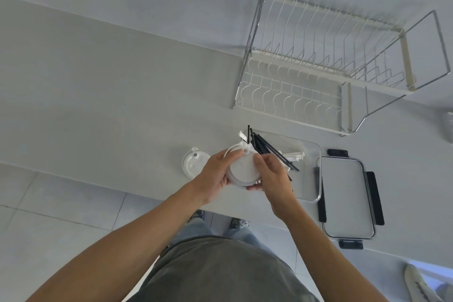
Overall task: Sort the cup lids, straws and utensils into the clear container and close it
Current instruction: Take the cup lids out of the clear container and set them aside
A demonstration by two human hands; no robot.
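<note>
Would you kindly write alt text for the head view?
Both hands, left hand and right hand, hold a stack of white cup lids over the counter's edge. Black straws lie in the clear container, its lid alongside; another cup lid sits left.

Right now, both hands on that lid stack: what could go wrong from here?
1. The left hand and right hand hold the stack of cup lids near the counter edge; a slip could send lids to the floor.
2. The black straws stick out over the clear container rim and may block the container lid.
3. One loose cup lid could be missed.
</note>
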